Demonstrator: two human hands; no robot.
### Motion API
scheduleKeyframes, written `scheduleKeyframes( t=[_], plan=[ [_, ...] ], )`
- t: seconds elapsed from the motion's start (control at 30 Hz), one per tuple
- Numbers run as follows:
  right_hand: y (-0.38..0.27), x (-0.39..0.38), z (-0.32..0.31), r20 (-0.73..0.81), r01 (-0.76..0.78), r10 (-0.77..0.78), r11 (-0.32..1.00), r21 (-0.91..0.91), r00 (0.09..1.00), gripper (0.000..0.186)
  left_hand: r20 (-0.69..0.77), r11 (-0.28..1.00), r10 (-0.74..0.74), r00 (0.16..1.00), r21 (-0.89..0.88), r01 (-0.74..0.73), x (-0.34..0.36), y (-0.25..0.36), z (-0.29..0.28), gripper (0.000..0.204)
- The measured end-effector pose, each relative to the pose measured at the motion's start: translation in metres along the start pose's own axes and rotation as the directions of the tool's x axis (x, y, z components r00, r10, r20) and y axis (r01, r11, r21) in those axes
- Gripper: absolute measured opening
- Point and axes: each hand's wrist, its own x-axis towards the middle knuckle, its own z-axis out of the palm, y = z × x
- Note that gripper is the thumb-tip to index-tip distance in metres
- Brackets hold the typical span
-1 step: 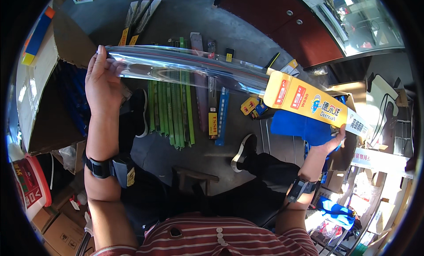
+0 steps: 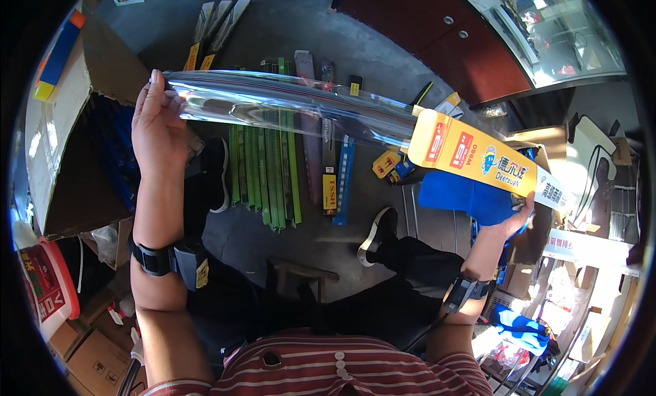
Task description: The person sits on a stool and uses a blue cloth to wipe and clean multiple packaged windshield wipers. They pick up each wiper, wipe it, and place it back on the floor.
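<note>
My left hand [image 2: 157,129] has its fingers closed on the left end of a long clear plastic sleeve [image 2: 273,102], raised across the view with thin dark strips inside. At the sleeve's right end is a yellow-and-white cardboard header [image 2: 465,150]. My right hand [image 2: 512,218] grips that card near its lower right, beside a blue piece [image 2: 454,194] hanging below it; whether that is held too, I cannot tell. Below the sleeve, several long green packages [image 2: 266,181] lie on the floor with a purple one [image 2: 313,174], a blue one [image 2: 342,194] and small yellow packs [image 2: 386,164].
An open cardboard box [image 2: 58,157] with blue packages stands at my left. A red-brown cabinet [image 2: 410,23] is at the back right, by a glass case [image 2: 540,34]. Cluttered boxes [image 2: 591,331] fill the right side. My legs and a wooden frame [image 2: 294,269] are low in view.
</note>
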Motion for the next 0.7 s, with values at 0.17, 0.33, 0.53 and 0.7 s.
scheduleKeyframes(
  t=[0.17, 0.33, 0.53, 0.7],
  plan=[
    [0.004, 0.004, -0.002, 0.135, 0.016, -0.013, 1.000, -0.024, 0.991, 0.052, -0.115, 0.997, 0.040, 0.993, -0.056, -0.047, -0.005, 0.004, 0.013, 0.011],
    [0.009, 0.005, 0.002, 0.205, 0.007, 0.004, 0.999, -0.054, 0.979, 0.051, -0.141, 0.998, 0.043, 0.989, -0.028, -0.048, -0.005, 0.010, 0.012, 0.012],
    [0.018, 0.005, 0.019, 0.061, 0.098, -0.091, 0.985, -0.141, 0.994, 0.048, -0.183, 0.999, 0.045, 0.982, 0.004, -0.045, -0.004, 0.017, 0.008, 0.015],
    [0.030, -0.003, 0.041, -0.051, 0.115, -0.131, 0.965, -0.237, 0.990, 0.050, -0.176, 0.996, 0.081, 0.981, 0.061, -0.072, -0.009, 0.023, 0.007, 0.017]
  ],
)
